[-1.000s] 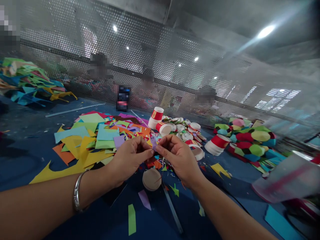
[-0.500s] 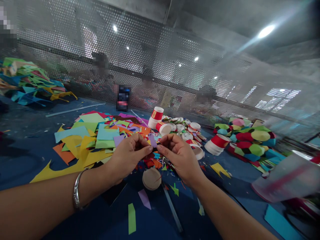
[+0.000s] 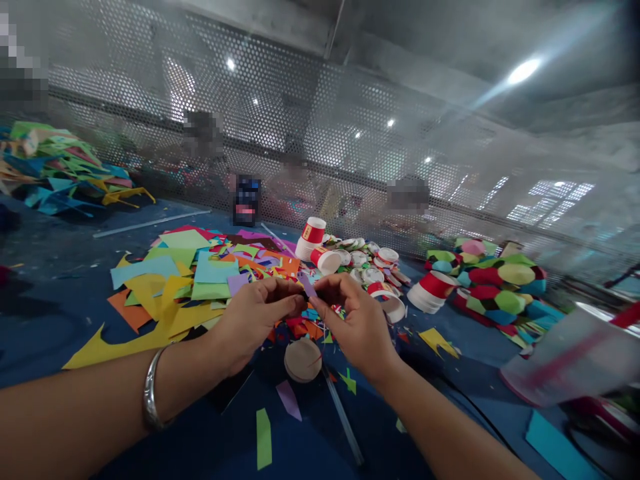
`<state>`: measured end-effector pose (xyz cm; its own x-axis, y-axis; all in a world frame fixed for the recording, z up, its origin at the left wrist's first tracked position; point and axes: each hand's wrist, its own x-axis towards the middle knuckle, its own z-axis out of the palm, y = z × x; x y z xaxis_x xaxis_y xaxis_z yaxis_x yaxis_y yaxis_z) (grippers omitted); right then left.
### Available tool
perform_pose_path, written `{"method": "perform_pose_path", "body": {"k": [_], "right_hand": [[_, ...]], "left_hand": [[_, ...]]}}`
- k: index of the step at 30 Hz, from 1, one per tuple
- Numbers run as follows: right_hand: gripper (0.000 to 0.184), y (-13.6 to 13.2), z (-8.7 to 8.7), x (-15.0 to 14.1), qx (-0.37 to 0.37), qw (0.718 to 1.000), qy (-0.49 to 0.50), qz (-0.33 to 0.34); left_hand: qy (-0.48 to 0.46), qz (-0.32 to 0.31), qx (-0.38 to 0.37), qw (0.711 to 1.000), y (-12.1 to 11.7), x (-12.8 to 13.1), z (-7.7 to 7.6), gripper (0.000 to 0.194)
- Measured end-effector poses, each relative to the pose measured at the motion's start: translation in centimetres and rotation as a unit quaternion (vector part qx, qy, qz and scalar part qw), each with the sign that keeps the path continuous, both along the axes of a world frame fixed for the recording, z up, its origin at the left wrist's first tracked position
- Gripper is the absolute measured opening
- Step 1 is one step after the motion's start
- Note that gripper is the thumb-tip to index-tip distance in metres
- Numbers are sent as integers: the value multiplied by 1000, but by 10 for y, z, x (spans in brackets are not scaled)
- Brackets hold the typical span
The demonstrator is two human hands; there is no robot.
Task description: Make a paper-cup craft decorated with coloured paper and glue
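A small strip of purple paper [image 3: 308,285] is pinched between my two hands, above the middle of the table. My left hand [image 3: 260,317], with a silver bangle on its wrist, grips the strip's left side between thumb and fingers. On the other side, my right hand [image 3: 353,320] holds it the same way, the thumb pressed near its lower end. A round, tan-coloured disc [image 3: 303,360] lies on the table just below the hands. Coloured paper sheets [image 3: 165,280] spread to the left of my left hand, and tiny paper scraps [image 3: 305,329] lie under the fingers.
Red and white paper cups [image 3: 434,290] stand beyond my right hand. Multicoloured paper pieces [image 3: 495,280] are heaped at the right, near a translucent cup [image 3: 565,360]. A clear stick [image 3: 343,417] lies in front. A perforated metal screen [image 3: 300,120] rises behind the table.
The purple strip is tilted more and shows more narrowly between my fingers. My right hand has turned slightly; both hands keep their pinch.
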<state>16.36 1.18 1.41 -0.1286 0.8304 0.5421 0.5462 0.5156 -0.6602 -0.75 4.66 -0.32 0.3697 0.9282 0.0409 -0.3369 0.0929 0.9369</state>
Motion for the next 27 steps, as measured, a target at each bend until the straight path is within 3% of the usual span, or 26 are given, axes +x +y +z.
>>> {"method": "perform_pose_path", "body": {"k": [12, 27], "right_hand": [[34, 3, -5, -4, 41, 995, -94, -2], [25, 3, -4, -4, 51, 991, -125, -7]], "left_hand": [[-1, -13, 5, 1000, -8, 5, -1, 45], [10, 5, 21, 1000, -3, 6, 0, 45]]}}
